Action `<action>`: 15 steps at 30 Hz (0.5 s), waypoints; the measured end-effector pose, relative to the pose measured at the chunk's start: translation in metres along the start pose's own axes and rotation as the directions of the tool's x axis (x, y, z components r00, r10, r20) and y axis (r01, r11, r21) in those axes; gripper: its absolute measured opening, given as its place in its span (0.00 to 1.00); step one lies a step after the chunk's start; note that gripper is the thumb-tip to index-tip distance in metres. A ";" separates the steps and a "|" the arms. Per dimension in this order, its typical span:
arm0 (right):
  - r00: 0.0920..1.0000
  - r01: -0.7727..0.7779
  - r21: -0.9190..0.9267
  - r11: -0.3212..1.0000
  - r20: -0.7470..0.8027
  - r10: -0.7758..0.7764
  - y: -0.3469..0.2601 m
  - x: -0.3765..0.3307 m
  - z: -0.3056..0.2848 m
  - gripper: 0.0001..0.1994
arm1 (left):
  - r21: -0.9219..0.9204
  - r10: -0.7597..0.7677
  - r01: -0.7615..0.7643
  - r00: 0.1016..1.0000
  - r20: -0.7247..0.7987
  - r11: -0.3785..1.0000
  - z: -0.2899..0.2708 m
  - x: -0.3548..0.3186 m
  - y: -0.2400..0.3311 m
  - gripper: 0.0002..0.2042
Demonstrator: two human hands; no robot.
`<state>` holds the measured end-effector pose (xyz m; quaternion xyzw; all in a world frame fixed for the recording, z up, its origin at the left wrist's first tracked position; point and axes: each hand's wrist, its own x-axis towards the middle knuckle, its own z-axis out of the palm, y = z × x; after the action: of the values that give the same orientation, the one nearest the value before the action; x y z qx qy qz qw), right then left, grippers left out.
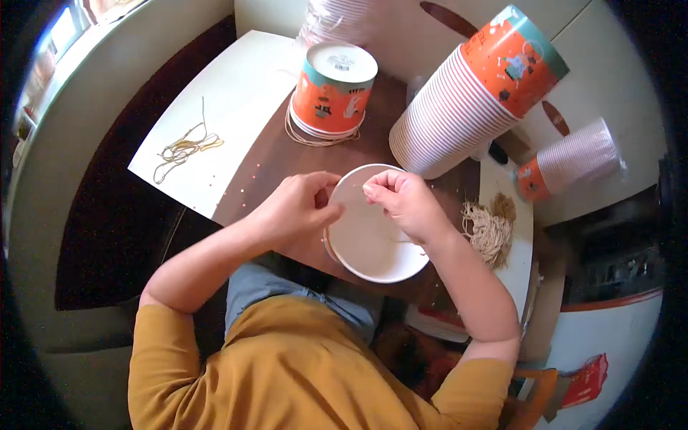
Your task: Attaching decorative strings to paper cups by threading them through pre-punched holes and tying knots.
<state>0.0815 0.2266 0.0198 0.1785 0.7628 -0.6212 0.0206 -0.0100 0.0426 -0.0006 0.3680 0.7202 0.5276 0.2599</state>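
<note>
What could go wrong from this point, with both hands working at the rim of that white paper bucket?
The thin string across the paper bucket looks easy to lose from the fingertips of the right hand. The left hand grips only the rim, so the bucket, seemingly unsupported below, might tip or deform. The leaning stack of cups beside the right hand could be nudged and topple.

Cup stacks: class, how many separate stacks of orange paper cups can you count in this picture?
3, perhaps more hidden. An upright stack stands beyond the hands; a big stack leans at upper right; a small stack lies on its side at far right.
</note>
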 end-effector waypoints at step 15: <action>0.997 0.061 -0.092 0.994 -0.051 -0.066 0.022 -0.006 0.022 0.08 | -0.038 0.000 -0.002 0.998 -0.070 0.999 0.002 -0.013 -0.011 0.11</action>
<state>0.0895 0.2081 -0.0045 0.1697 0.7957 -0.5813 -0.0114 -0.0033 0.0310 -0.0116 0.3446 0.7186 0.5538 0.2413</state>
